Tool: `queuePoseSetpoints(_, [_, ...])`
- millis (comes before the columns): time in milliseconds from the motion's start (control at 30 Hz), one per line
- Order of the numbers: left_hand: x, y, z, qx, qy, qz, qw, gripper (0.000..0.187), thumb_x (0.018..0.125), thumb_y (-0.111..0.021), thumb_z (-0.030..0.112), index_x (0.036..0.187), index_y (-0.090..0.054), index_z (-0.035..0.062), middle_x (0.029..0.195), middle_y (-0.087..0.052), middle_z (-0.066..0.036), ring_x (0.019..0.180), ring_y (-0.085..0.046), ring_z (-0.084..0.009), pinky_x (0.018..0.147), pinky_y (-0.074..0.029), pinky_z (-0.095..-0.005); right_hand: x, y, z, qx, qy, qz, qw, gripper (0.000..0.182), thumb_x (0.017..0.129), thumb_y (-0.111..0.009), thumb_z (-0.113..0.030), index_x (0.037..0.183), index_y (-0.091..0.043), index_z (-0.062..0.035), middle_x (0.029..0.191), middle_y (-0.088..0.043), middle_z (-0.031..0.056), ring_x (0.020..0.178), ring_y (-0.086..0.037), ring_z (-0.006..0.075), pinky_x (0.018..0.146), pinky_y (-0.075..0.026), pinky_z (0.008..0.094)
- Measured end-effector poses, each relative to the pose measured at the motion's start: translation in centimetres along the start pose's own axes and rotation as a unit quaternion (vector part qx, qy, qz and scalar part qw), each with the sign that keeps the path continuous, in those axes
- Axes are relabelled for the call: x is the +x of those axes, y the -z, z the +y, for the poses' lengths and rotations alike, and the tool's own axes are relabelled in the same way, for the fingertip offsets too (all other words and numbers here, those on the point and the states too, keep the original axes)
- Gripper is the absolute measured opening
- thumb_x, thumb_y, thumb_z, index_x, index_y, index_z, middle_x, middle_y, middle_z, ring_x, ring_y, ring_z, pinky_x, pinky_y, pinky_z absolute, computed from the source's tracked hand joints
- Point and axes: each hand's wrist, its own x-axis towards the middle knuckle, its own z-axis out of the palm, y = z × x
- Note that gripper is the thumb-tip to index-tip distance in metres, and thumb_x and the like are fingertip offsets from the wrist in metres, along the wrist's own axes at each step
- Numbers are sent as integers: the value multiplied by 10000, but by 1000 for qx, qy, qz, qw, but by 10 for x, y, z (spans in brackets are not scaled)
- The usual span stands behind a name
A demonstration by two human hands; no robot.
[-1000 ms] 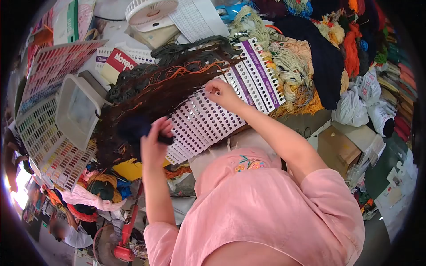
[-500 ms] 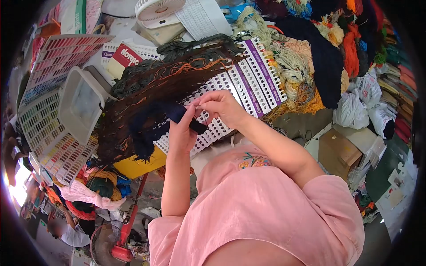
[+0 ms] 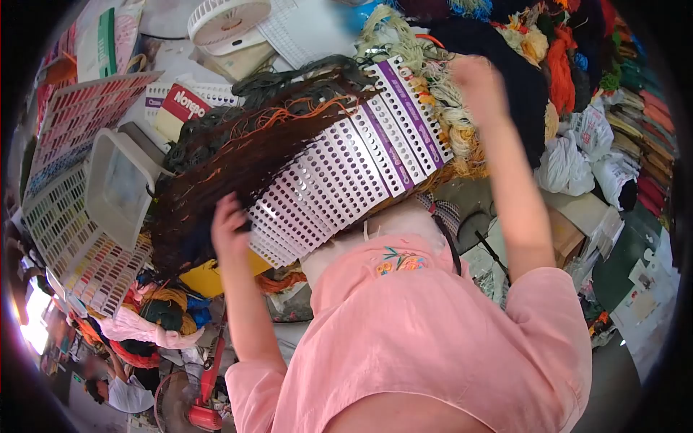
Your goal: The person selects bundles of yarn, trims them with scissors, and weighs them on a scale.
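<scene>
My left hand (image 3: 229, 229) is at the left end of the dark brown threads (image 3: 245, 155), fingers curled round a navy blue yarn skein (image 3: 196, 242). A dark end of the skein pokes out beside the fingers; the rest blends into the brown threads. My right hand (image 3: 478, 90) is raised far to the right, above the cream and yellow yarn (image 3: 462, 141). Motion smears its fingers, and whether it holds anything is hidden. Between the hands lie white punched cards (image 3: 325, 180) with rows of round holes, some with purple strips.
At the left stand colour sample charts (image 3: 68, 187) and a translucent plastic tub (image 3: 119, 187). A red notebook (image 3: 184, 105) and a small white fan (image 3: 227, 22) sit behind. White plastic bags (image 3: 567, 162) are at the right; a red floor fan (image 3: 206, 415) and another person (image 3: 130, 393) are lower left.
My hands have parted. The left has moved left with the navy skein, uncovering the punched cards; the right has swung up and right to the yarn pile. The view has shifted slightly.
</scene>
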Motion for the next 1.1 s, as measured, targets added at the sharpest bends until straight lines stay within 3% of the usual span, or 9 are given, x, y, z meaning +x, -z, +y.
queuePoseSetpoints(33, [8, -35, -27, 35, 54, -71, 995, 225, 750, -485, 24, 971, -491, -19, 698, -491, -4, 457, -346, -16, 416, -287, -137, -13, -48, 2, 317, -193, -84, 925, 113, 722, -534, -119, 780, -566, -27, 720, -540, 37, 709, -509, 149, 688, -394, 252])
queuePoseSetpoints(67, [17, -64, -51, 13, 112, -112, 987, 196, 767, -501, 69, 942, -503, -18, 700, -503, -14, 468, -358, -30, 427, -297, -158, -21, -75, -15, 109, -85, -141, 980, 107, 700, -567, -109, 761, -577, -21, 722, -553, 43, 699, -511, 125, 648, -406, 250])
queuePoseSetpoints(167, [35, -130, -99, 207, 96, -90, 969, 159, 767, -488, 75, 884, -503, -31, 806, -562, -109, 533, -489, -106, 453, -365, -196, -52, -147, -20, 142, -17, -190, 971, 88, 664, -584, -87, 714, -580, -15, 660, -552, 74, 565, -522, 151, 545, -413, 242])
queuePoseSetpoints(300, [46, -155, -113, 328, 43, -71, 941, 69, 753, -472, 36, 762, -500, -27, 599, -493, -45, 471, -441, -92, 423, -338, -204, -70, -167, -13, -5, 182, -138, 974, 323, 641, -567, -150, 922, -517, 1, 896, -484, 143, 808, -472, 297, 689, -390, 353])
queuePoseSetpoints(667, [51, -152, -121, 307, -41, -38, 950, 70, 768, -513, 78, 794, -498, 14, 615, -515, -37, 402, -372, -69, 371, -275, -200, -78, -167, -14, 17, 150, -134, 979, 286, 565, -611, -170, 833, -564, -82, 888, -471, 97, 837, -460, 257, 702, -374, 341])
queuePoseSetpoints(733, [42, -147, -94, 88, 73, -75, 991, 72, 792, -477, 88, 840, -512, 46, 678, -544, -26, 388, -312, -19, 368, -247, -150, -75, -169, -10, 41, 140, -116, 982, 222, 598, -590, -130, 809, -570, -64, 824, -487, 85, 768, -478, 250, 663, -395, 329])
queuePoseSetpoints(867, [43, -136, -78, -151, 232, -320, 906, 199, 786, -449, 66, 982, -477, 69, 617, -492, 15, 361, -276, 16, 329, -208, -114, -70, -169, -6, 219, -1, -198, 955, 145, 644, -528, -43, 780, -579, -35, 710, -544, 64, 612, -522, 157, 589, -423, 263])
queuePoseSetpoints(1000, [46, -156, -109, 429, 82, -216, 873, 158, 722, -551, 111, 864, -526, 48, 555, -481, 19, 381, -365, -47, 333, -239, -185, -63, -166, -4, 314, -137, -235, 910, 151, 673, -505, 1, 805, -575, -20, 735, -554, 45, 647, -508, 96, 610, -416, 215])
queuePoseSetpoints(1100, [15, -155, -51, 382, 69, -47, 920, 202, 710, -579, 178, 831, -536, 22, 647, -555, -34, 444, -428, -83, 408, -345, -189, -62, -165, -4, 289, -97, -248, 920, 189, 666, -531, -24, 855, -549, -19, 832, -502, 49, 715, -500, 113, 655, -415, 227])
